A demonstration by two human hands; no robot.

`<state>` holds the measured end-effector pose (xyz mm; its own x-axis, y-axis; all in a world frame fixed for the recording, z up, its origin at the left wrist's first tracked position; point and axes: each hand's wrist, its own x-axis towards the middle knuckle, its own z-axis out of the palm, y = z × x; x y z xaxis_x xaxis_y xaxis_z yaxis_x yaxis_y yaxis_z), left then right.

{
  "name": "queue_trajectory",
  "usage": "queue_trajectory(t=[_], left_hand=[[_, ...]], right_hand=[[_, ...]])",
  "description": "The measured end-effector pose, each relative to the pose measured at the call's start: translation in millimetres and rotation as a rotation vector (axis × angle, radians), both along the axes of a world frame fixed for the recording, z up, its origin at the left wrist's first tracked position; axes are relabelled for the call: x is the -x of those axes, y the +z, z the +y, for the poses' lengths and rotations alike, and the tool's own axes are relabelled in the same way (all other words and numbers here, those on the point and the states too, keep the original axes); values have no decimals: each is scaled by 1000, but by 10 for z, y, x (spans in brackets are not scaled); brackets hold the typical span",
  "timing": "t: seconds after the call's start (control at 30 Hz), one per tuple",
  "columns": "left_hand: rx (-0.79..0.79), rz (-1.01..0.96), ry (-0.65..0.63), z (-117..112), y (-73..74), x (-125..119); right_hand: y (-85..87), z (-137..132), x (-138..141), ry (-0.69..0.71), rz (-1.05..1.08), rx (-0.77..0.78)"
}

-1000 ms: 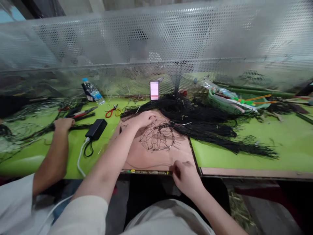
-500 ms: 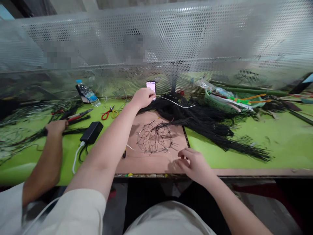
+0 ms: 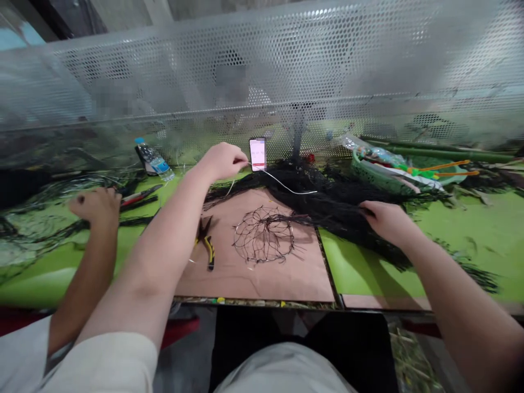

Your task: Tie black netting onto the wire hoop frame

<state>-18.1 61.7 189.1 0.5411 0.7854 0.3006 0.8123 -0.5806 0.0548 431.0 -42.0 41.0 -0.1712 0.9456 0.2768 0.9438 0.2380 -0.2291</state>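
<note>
- Left hand [image 3: 221, 160] — far middle of the worktop [image 3: 434, 229], clenched in a pinch on one end of a white wire [image 3: 282, 187].
- Wire — runs from the pinch rightward in a shallow curve, its loose end lying over the black strands [image 3: 339, 204].
- Right hand [image 3: 387, 218] — laid on the strands just right of the board [image 3: 266, 273], fingers bent over them; whether it grips cannot be told.
- Strands — a long black heap from the far middle toward the right edge.
- Net [image 3: 264, 234] — round, of dark wire, flat on the board's middle, touching the strands at its far right.
- Pliers [image 3: 207, 243] — yellow-handled, on the board's left part.
- Phone [image 3: 257, 154] — upright at the far edge against the screen [image 3: 286, 71].
- Bottle [image 3: 153, 159] — far left, lying tilted.
- Basket [image 3: 364, 169] — green, far right.
- Co-worker's hand [image 3: 96, 204] — left side, on dark wires.
</note>
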Motion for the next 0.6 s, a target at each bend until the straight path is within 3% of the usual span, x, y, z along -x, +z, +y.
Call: queue_trajectory(t=[0.17, 0.27, 0.33, 0.43, 0.5, 0.6], left_hand=[[62, -216, 33, -12, 110, 337], [79, -292, 47, -29, 82, 389], [80, -303, 23, -37, 44, 374], [76, -302, 4, -55, 12, 340], [62, -299, 10, -76, 26, 335], [24, -304, 27, -115, 86, 367]], right_hand=[[78, -108, -305, -129, 78, 3], [-107, -275, -193, -38, 83, 64], [-289, -399, -60, 102, -116, 53], [-484, -520, 27, 54, -303, 30], [-481, -544, -64, 59, -278, 45], [-269, -538, -386, 21, -98, -5]])
